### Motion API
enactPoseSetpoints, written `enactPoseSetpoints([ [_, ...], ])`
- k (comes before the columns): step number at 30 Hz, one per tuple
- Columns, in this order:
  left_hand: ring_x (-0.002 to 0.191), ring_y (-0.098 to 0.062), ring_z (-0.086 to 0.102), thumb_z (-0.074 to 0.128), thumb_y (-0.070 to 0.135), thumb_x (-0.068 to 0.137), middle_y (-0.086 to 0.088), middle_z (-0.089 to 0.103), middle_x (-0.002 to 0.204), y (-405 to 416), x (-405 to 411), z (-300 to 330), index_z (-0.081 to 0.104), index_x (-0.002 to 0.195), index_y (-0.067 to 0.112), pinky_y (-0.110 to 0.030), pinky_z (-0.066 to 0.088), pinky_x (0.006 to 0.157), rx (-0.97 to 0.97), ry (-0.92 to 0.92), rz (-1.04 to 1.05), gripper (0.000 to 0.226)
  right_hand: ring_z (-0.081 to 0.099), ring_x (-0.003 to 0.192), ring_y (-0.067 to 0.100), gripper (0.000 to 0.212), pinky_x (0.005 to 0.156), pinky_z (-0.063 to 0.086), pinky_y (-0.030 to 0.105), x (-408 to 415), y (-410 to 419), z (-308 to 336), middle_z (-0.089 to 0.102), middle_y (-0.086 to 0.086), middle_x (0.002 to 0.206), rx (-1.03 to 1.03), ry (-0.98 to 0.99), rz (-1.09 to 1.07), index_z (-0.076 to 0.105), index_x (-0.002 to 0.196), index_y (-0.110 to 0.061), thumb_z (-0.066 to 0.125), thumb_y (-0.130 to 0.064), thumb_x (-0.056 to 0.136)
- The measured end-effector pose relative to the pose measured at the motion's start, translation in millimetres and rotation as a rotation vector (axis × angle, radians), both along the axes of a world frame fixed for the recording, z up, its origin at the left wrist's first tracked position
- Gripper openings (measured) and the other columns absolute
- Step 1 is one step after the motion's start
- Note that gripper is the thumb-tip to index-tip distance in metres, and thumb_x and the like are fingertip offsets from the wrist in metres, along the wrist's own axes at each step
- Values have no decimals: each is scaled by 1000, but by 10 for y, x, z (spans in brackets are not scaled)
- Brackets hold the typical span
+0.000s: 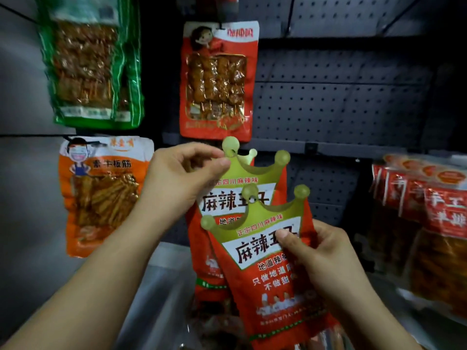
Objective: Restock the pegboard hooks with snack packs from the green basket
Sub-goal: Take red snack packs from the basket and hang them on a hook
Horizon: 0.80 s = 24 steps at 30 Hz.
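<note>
Two crown-top packs up at the pegboard [341, 102], one about to go on a hook

The left hand [177, 178] pinches the rear snack pack [242, 198] by its crown; the right hand [321, 258] grips the front snack pack [273, 274]. Probably best to line up the crown's hole squarely before pushing. The green basket isn't visible.

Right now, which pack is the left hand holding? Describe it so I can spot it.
Start at the dark pegboard and drop below the red skewer pack. The left hand pinches the rear crown-topped pack there. It sits higher, partly hidden behind its twin, the front crown-topped pack.
</note>
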<state>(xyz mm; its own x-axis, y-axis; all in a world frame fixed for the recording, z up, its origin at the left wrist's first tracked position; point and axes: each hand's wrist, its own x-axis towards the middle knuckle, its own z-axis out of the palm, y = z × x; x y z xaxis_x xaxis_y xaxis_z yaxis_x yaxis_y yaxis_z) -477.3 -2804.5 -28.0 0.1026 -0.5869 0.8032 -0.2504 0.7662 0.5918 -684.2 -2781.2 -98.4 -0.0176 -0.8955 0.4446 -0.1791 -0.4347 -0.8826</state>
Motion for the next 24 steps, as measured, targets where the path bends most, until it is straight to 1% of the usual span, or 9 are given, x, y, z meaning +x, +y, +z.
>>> enactPoseSetpoints([
  [2, 66, 2, 58, 75, 18, 74, 5, 66, 73, -3, 94, 23, 69, 73, 28, -11, 46, 63, -54, -47, 59, 12, 73, 66, 15, 10, 58, 56, 25, 59, -5, 40, 76, -1, 73, -8, 20, 36, 73, 80, -29, 68, -22, 84],
  [4, 74, 0, 62, 75, 14, 75, 9, 67, 75, 3, 200, 16, 68, 74, 30, -17, 51, 69, -84, -83, 74, 17, 73, 65, 13, 14, 54, 54, 20, 115, -10, 68, 76, -3, 72, -10, 44, 74, 72, 80, -35, 67, -22, 84],
  [5, 73, 1, 63, 74, 12, 76, 12, 68, 74, 5, 234, 10, 67, 75, 30, -17, 52, 68, -80, -77, 51, 19, 73, 64, 13, 15, 53, 53, 18, 143, -20, 75, 76, -3, 72, -7, 48, 86, 72, 79, -36, 67, -22, 84],
  [7, 69, 5, 62, 72, 12, 78, 12, 69, 74, -21, 259, 5, 67, 75, 29, -13, 50, 64, -73, -44, 34, 17, 73, 64, 13, 11, 51, 52, 16, 194, -48, 85, 76, -3, 72, 10, 50, 94, 73, 79, -32, 67, -23, 83],
  [10, 80, 9, 61, 69, 16, 83, 12, 67, 89, -89, 255, 36, 66, 76, 28, -6, 45, 67, -66, -28, 87, 13, 73, 66, 15, 8, 53, 53, 18, 267, -92, 93, 76, -1, 74, 52, 33, 96, 73, 80, -20, 68, -24, 83],
  [14, 67, 2, 64, 68, 21, 83, 14, 71, 73, -151, 288, 64, 70, 78, 24, -14, 49, 61, 42, 44, 33, 6, 74, 68, 16, 8, 60, 54, 26, 323, -131, 114, 76, -2, 75, 44, 41, 71, 72, 82, -19, 68, -26, 83],
  [18, 76, -12, 69, 70, 21, 82, -3, 75, 83, -172, 317, 98, 72, 81, 19, -29, 55, 71, 77, 91, 4, 4, 74, 67, 17, 7, 58, 55, 25, 361, -150, 141, 76, 0, 75, 34, 23, 80, 73, 77, -23, 69, -25, 83],
  [20, 70, -10, 69, 70, 22, 82, -2, 75, 78, -182, 327, 133, 73, 81, 18, -26, 55, 66, 85, 90, 0, 5, 74, 67, 17, 7, 55, 54, 21, 370, -169, 158, 76, 0, 75, 39, 21, 85, 73, 77, -23, 69, -24, 83],
  [24, 54, -2, 64, 70, 20, 82, 5, 70, 60, -249, 375, 215, 72, 72, 19, -12, 47, 50, 188, 85, -127, 10, 74, 69, 19, 6, 58, 56, 24, 379, -233, 160, 77, 2, 77, 49, 11, 81, 72, 81, -18, 68, -22, 83],
])
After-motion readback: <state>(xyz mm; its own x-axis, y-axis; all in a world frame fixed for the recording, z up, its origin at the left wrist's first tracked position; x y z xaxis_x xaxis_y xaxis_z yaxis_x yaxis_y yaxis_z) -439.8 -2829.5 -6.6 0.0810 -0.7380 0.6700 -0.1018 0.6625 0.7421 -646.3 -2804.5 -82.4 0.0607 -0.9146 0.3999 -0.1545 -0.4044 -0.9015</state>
